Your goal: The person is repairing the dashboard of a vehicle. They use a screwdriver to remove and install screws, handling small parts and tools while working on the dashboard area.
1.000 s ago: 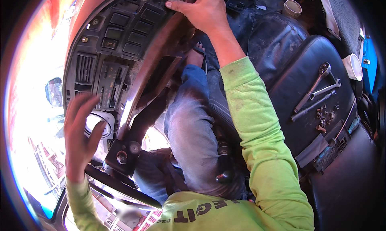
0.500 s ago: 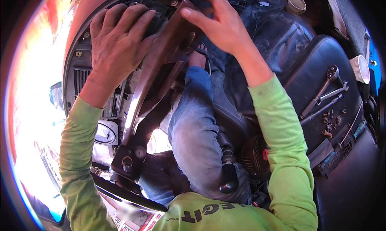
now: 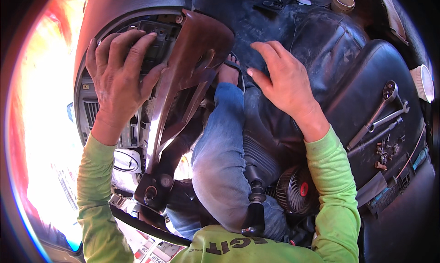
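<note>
A long brown trim panel [image 3: 201, 38] slants across the dashboard, its far end uncovered by my hands. Just left of it, my left hand [image 3: 117, 75] hovers over or rests on the exposed dashboard opening [image 3: 158, 38], fingers apart and curved. Its thumb reaches close to the panel's edge; whether they touch I cannot tell. My right hand [image 3: 288, 82] is in the air to the right of the panel, beside the black seat, with fingers stretched and nothing in them.
A ratchet [image 3: 378, 109], a combination wrench [image 3: 394, 115] and several bolts [image 3: 385, 153] lie on the black seat [image 3: 389, 70] at right. A gear lever [image 3: 255, 217] and a small round fan [image 3: 295, 189] stand near my leg. The steering wheel [image 3: 137, 226] is at lower left.
My right hand has come off the panel's far end and moved right and nearer. My left hand has shifted slightly left and nearer. The view has moved a little too, showing more of the panel.
</note>
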A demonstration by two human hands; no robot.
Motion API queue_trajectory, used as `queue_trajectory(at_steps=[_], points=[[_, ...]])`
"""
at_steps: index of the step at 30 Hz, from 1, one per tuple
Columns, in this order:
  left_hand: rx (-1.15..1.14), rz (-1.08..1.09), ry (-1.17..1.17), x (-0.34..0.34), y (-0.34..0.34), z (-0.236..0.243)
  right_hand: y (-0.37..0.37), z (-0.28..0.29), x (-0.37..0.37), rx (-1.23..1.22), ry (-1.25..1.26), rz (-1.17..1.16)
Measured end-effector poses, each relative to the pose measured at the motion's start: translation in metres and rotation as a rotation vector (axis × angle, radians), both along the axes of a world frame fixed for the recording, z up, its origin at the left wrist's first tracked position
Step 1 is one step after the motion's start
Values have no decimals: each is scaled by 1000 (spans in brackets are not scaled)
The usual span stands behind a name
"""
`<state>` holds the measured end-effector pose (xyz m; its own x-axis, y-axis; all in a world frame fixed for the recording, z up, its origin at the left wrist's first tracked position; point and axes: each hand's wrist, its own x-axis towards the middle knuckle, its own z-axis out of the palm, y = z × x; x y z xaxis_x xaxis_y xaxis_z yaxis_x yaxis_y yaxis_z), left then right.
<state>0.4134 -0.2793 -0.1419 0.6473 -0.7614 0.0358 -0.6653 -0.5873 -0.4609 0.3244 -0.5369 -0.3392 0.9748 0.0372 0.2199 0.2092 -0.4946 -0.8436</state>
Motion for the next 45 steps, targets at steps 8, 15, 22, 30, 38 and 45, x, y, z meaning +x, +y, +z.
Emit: queue_trajectory(at_steps=[8, 15, 22, 30, 38, 45], points=[[-86, -28, 19, -8, 2, 7, -9, 1, 0, -77, 82, -5], [-97, -20, 41, -6, -3, 8, -11, -1, 0, -87, 76, 33], [34, 7, 39, 1, -1, 8, -12, -3, -2, -108, 73, 50], [195, -98, 129, 25, -28, 40, -12, -12, 2, -215, 97, 73], [527, -172, 462, 71, -58, 79, -8, -22, 13, -308, 188, 114], [597, 216, 657, 73, -85, 93, -12, -39, 13, -332, 172, 93]])
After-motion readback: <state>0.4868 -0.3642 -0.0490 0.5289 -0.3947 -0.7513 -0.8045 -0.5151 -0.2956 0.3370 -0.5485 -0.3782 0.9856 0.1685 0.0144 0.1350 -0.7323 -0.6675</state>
